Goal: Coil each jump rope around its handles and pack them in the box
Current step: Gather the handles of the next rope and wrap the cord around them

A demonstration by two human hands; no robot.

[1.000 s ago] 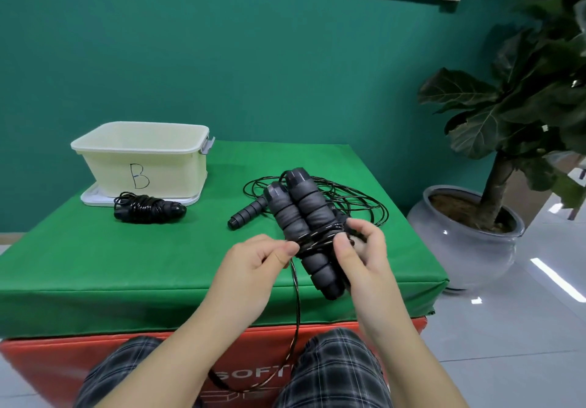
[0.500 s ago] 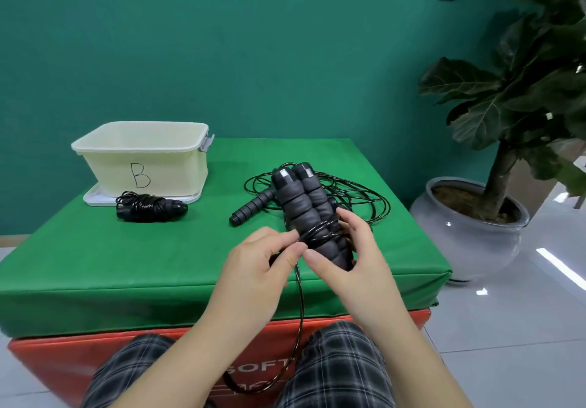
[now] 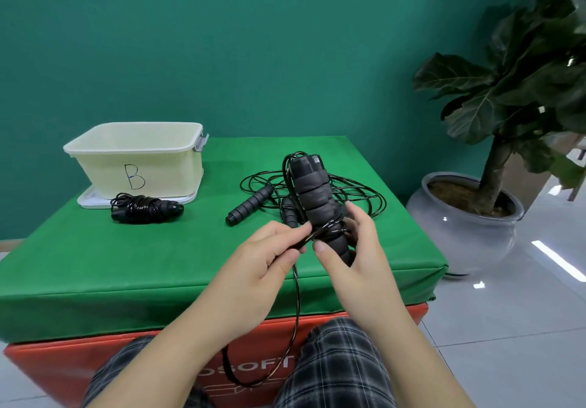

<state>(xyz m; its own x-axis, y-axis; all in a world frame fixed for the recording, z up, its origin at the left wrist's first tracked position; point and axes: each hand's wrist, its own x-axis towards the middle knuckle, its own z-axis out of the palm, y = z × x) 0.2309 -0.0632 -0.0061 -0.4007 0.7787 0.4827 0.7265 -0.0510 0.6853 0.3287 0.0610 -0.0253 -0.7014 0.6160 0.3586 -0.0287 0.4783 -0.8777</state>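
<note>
Handles stand upright in the right hand grip (fingers curled round them). Left hand pinches the rope just beside.

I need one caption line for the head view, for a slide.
Right hand grips paired handles while left hand pinches the cord wrapping them.

Plant cut off, right edge

Brightness: even, bright indoor light.
Glare: white streaks on the glossy grey floor tiles at 3 o'clock; highlights on the glazed grey plant pot.
Shadows: soft, faint.
Focus: sharp centre.
Distortion: wide-angle bending at the edges.
</note>
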